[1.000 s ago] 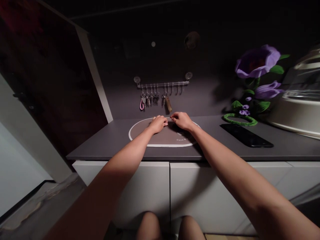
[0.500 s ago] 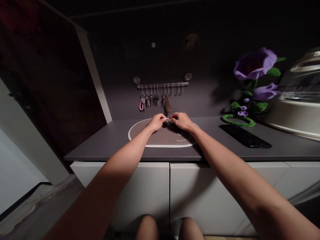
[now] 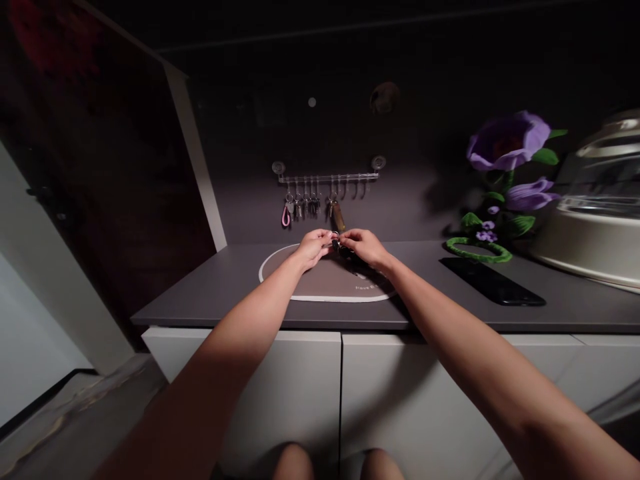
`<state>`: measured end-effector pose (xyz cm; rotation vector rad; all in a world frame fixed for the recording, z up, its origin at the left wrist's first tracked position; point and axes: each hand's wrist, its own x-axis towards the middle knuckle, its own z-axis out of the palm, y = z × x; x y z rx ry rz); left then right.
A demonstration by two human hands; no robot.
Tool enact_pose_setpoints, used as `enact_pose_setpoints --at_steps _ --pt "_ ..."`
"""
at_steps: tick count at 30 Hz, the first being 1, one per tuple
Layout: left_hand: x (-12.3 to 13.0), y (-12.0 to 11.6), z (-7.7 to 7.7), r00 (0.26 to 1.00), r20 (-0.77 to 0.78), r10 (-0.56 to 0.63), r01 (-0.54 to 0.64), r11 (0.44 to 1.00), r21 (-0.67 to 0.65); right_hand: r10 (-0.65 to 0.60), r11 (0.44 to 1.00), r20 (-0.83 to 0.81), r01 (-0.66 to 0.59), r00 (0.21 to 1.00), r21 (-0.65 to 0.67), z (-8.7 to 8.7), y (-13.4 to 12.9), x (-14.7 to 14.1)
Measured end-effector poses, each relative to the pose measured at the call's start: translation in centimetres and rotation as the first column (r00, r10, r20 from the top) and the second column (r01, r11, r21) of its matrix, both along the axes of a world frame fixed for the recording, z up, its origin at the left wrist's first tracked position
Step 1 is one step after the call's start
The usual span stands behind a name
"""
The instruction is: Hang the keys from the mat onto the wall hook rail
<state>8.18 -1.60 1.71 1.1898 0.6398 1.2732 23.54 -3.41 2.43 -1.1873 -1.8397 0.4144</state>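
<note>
My left hand (image 3: 315,247) and my right hand (image 3: 365,245) meet above an oval brown mat (image 3: 320,285) with a white rim, on the dark counter. Between their fingertips is a small bunch of keys (image 3: 336,244) on a ring; both hands pinch it, the right at the ring's side. Its exact shape is partly hidden by the fingers. Just behind, a clear hook rail (image 3: 327,178) is fixed to the wall with several hanging keys (image 3: 306,205). A pink loop (image 3: 285,216) hangs at its left, and a brown key fob (image 3: 338,217) hangs near its middle.
To the right lie a black phone (image 3: 493,281) and a green ring-shaped base (image 3: 479,250) with purple flowers (image 3: 510,141). A cream domed appliance (image 3: 590,250) stands at the far right. White cabinet doors (image 3: 290,393) run below the counter edge.
The view has tilted slightly, so the scene sits lower. My hands have drawn a little closer together, and my left fingers have shifted around the keys.
</note>
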Motion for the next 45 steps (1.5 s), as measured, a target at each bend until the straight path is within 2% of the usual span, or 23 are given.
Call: enact_pose_setpoints --at_steps 5,8,24,30,33,36,38,42,45 --pt "-0.1 -0.1 0.2 0.994 0.104 -0.026 0.027 1.0 -0.011 0.145 0.985 -0.245 -0.163 0.958 -0.052 0.2 -0.3 -0.4" --pt "-0.1 -0.2 0.3 0.988 0.146 -0.051 0.054 0.998 -0.015 0.186 0.974 -0.336 -0.218 0.923 -0.061 0.3 -0.6 -0.5" --pt "0.0 -0.3 0.2 0.982 0.158 -0.104 0.103 0.995 0.011 0.182 0.983 -0.361 -0.184 0.915 0.028 0.4 -1.0 -0.5" --pt "0.2 -0.2 0.0 0.996 0.072 -0.051 0.045 0.995 0.086 0.225 0.973 -0.416 -0.228 0.881 0.044 0.0 -0.3 -0.5" --pt "0.4 0.2 -0.2 0.995 -0.019 0.097 -0.095 0.99 0.104 0.219 0.973 -0.438 -0.227 0.872 0.036 -0.2 -0.1 -0.5" --pt "0.6 0.6 -0.7 0.937 -0.187 0.296 -0.256 0.943 0.211 0.188 0.981 -0.452 -0.19 0.872 0.041 -0.2 0.0 -0.5" --pt "0.6 0.7 -1.0 0.846 -0.304 0.437 -0.326 0.877 0.354 0.16 0.987 -0.453 -0.153 0.877 0.051 0.0 0.0 -0.6" --pt "0.5 0.4 -1.3 0.622 -0.44 0.648 -0.301 0.716 0.63 0.113 0.993 -0.503 -0.114 0.857 0.028 0.9 -0.2 -0.9" --pt "0.5 0.3 -1.3 0.536 -0.482 0.693 -0.255 0.678 0.69 0.095 0.991 -0.571 -0.131 0.815 -0.023 2.0 -0.4 -1.3"
